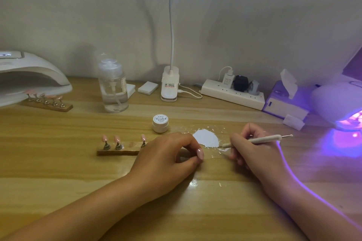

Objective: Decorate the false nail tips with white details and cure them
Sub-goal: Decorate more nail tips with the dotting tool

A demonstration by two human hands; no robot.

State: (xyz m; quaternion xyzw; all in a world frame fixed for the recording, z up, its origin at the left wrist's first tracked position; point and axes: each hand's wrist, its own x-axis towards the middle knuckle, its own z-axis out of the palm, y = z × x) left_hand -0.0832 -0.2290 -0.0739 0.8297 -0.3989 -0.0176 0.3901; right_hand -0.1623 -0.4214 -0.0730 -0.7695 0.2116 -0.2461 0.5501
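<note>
The right hand (252, 150) pinches a dotting tool (262, 139) in its grip, tip at the white paint patch (205, 139); the left hand (168, 154) curls over the wooden stand (117, 152), its hold unclear. Pink nail tips (117, 140) rise at its 9 o'clock. An overloaded tip could blob the detail

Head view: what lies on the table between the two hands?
In the head view, a white paint patch lies between the left hand and the right hand, with the tip of the dotting tool at its edge.
</note>
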